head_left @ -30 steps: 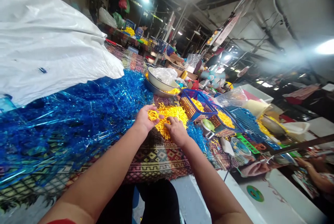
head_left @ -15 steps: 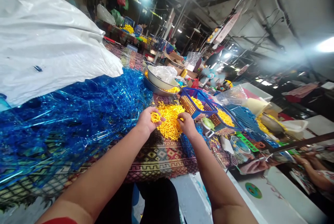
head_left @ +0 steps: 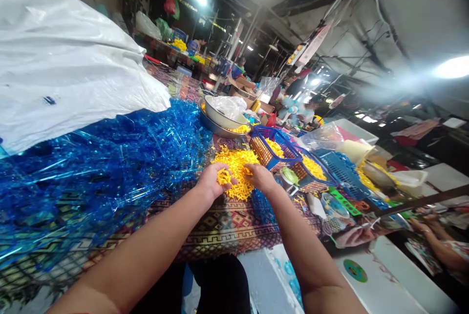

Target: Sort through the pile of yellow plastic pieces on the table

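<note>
A heap of small yellow plastic pieces (head_left: pixel 240 188) lies on the patterned cloth (head_left: pixel 220 228) in front of me. My left hand (head_left: pixel 213 180), palm turned up at the heap's near left side, is curled round several of these yellow pieces (head_left: pixel 223 176). At the right side of the heap my right hand (head_left: pixel 258 177) reaches down with bent fingers. Its fingertips are at the yellow pieces, and whether one is pinched between them is too small to make out.
Blue plastic pieces (head_left: pixel 146 143) spread across the left beside a large white sack (head_left: pixel 73 60). Behind the heap stand stacked bowls (head_left: pixel 225 117). To the right are a blue basket (head_left: pixel 269 150) of yellow pieces, a mug (head_left: pixel 289 179) and a green strip (head_left: pixel 344 200). Another person's arm (head_left: pixel 436 236) shows far right.
My left hand has come slightly lower and nearer to me, with the yellow pieces still in it. My right hand has shifted a little lower, its fingers now over the heap.
</note>
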Motion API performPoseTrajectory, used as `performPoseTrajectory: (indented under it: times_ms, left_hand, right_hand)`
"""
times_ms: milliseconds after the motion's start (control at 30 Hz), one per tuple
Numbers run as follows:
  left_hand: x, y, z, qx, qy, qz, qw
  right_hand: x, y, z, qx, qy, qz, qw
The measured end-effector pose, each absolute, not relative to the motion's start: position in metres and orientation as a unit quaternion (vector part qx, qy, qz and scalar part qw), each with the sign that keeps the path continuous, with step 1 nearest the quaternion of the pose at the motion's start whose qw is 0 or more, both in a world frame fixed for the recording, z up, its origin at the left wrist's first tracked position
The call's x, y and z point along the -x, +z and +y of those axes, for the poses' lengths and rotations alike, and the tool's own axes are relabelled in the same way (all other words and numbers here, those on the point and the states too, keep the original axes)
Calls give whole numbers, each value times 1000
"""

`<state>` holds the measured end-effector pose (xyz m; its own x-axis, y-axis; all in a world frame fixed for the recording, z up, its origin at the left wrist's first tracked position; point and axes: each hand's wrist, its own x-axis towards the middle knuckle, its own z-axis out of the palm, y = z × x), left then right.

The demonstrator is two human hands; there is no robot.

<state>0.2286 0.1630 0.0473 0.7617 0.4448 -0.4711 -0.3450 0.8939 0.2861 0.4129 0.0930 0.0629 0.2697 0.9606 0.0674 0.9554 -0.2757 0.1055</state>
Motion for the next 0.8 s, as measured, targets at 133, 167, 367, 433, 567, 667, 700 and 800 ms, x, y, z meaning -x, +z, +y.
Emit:
performPoseTrajectory:
  times_ms: [133,167,367,433,567,667,700,800]
  left_hand:
    - [-230,47,159,-177,226,301,909]
    - [-230,47,159,-182,226,303,908]
    - [-229,47,157,-192,226,284,912]
    - [-230,47,157,-193,225,277,914]
    - [-232,46,157,-191,219,283,914]
    - [-233,44,155,-197,222,285,911]
    - [-233,43,154,-201,225,284,910]
    - [-234,42,153,-204,232,293,905]
  right_hand:
    - [-420,51,95,-792,71,604,-61]
    - [-422,50,97,-792,65,599,-93]
    - [-438,50,105,-796,-107,462,-376]
    - [-438,49,104,-762,-175,412,-468]
    - [-432,46,102,-717,-238,364,-544]
    - [-429,46,100,-703,-260,332,-573]
    - [-428,47,99,-696,-266,321,-585]
    - [-417,55,98,-666,-292,304,-615]
